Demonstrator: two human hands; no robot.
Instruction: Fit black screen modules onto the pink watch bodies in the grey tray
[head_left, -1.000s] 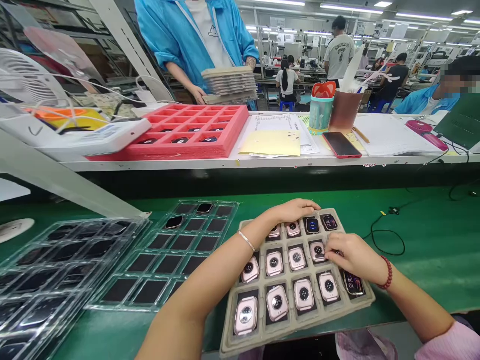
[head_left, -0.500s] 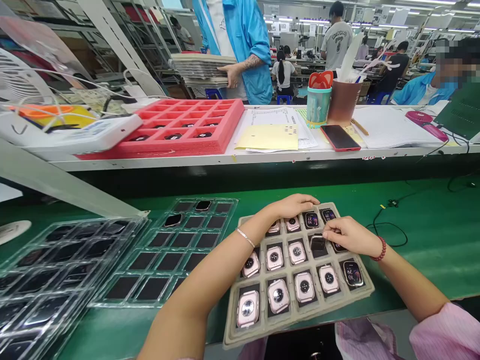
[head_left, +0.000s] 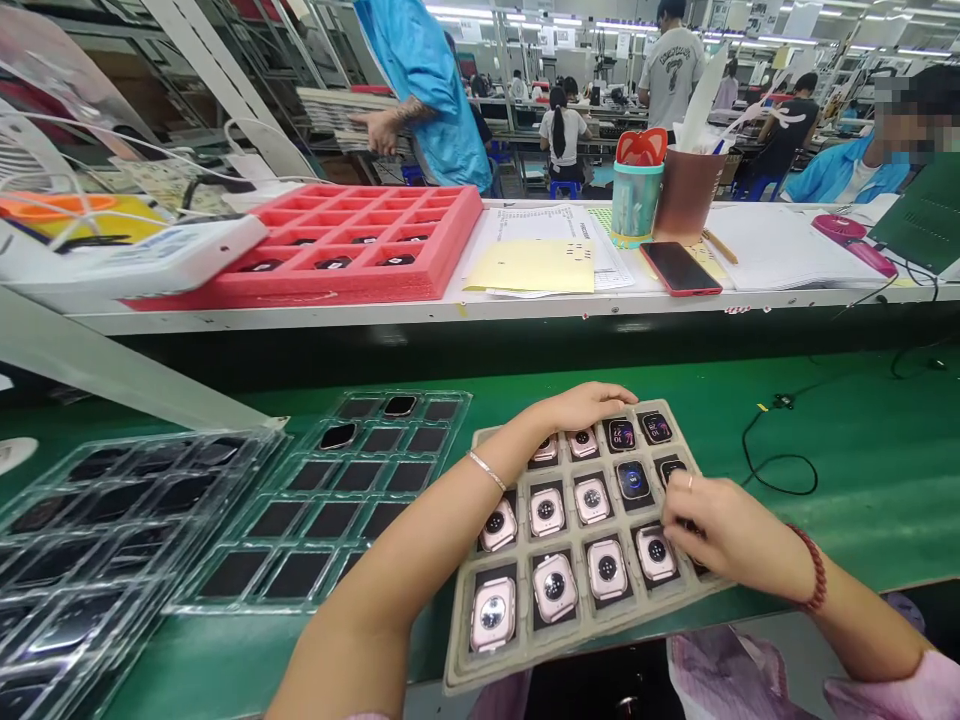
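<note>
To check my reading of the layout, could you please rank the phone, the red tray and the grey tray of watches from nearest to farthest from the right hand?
1. Grey tray: under the right hand, which rests on its right side.
2. Phone: on the shelf beyond, slightly left of the hand.
3. Red tray: same shelf, far to the left.

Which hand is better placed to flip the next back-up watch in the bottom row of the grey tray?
Right, probably. The right hand already rests at the bottom-row watch; the left hand lies on the grey tray far edge.
</note>
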